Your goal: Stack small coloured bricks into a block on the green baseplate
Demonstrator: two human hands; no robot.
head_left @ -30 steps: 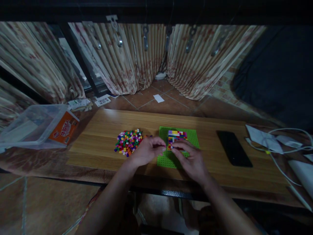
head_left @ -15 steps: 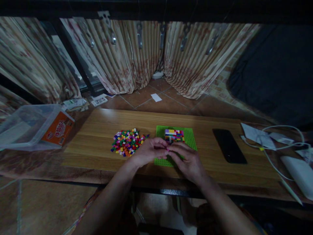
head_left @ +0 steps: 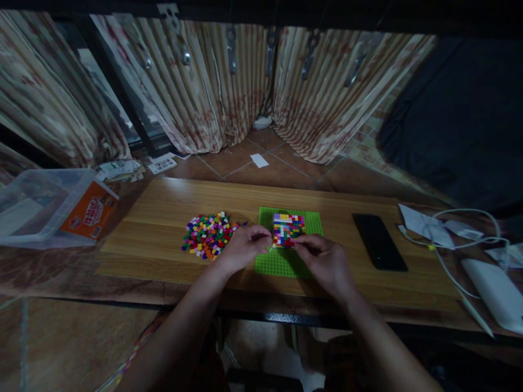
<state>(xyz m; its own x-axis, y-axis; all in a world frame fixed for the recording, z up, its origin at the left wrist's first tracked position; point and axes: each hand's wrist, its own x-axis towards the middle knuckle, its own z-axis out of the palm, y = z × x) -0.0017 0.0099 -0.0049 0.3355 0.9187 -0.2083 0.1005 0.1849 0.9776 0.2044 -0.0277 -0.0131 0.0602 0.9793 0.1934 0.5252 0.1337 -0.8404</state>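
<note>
Two hands at a block of small bricks on a green baseplate.

The left hand [head_left: 241,251] and right hand [head_left: 327,261] rest on the baseplate [head_left: 281,264] at the near corners of the block [head_left: 288,229], fingers curled in; in this dim view I cannot tell whether either pinches a brick. The block stands on the plate's far half. A pile of loose bricks [head_left: 206,235] lies just left of the plate, a phone [head_left: 379,241] well to its right, all on the table [head_left: 163,212].

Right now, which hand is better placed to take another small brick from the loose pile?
Probably the left hand. The brick pile lies just beside it on the wooden board, while the right hand rests on the far side of the green baseplate, near the stacked block.
</note>
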